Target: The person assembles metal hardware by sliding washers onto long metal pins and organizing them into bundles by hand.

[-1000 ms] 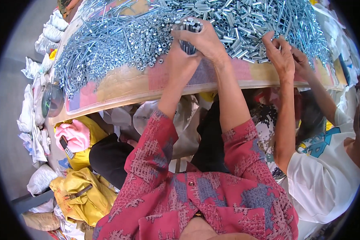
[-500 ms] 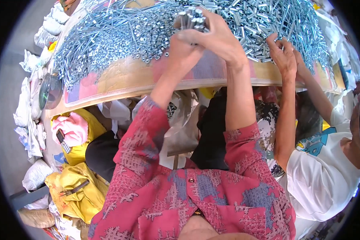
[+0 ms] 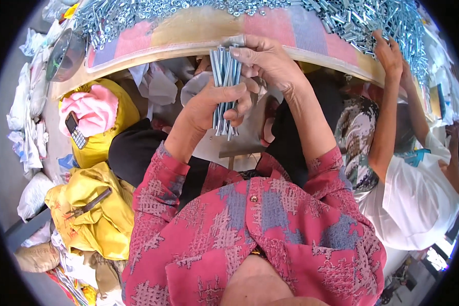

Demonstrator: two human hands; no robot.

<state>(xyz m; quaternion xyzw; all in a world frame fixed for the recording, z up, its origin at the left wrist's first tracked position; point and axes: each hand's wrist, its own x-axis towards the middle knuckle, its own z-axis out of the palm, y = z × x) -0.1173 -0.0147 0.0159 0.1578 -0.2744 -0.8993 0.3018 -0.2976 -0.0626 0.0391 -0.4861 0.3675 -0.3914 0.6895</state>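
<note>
A bundle of long silvery bolts [image 3: 220, 66] stands roughly upright in front of me, just off the near edge of the table. My left hand [image 3: 209, 104] is wrapped round its lower half, thumb across the front, with several flared ends poking out below the fingers. At the top of the bundle, my right hand [image 3: 273, 64] grips the upper ends between thumb and fingers. Beyond both hands lies a heap of small metal nuts [image 3: 181, 9] on the table [image 3: 199, 38], which has a striped cover.
Metal sleeves [image 3: 336, 18] pile up at the right, where a co-worker's hands [image 3: 390, 56] reach in. A clear bowl [image 3: 66, 56] sits by the table's left corner. Yellow sacks [image 3: 94, 214], a pink cloth [image 3: 93, 109] and a keypad phone [image 3: 75, 130] are at my left.
Both my hands have come back toward me from above the heap, bringing the bundle past the table edge. The bundle now shows its length. My view has shifted nearer my body.
</note>
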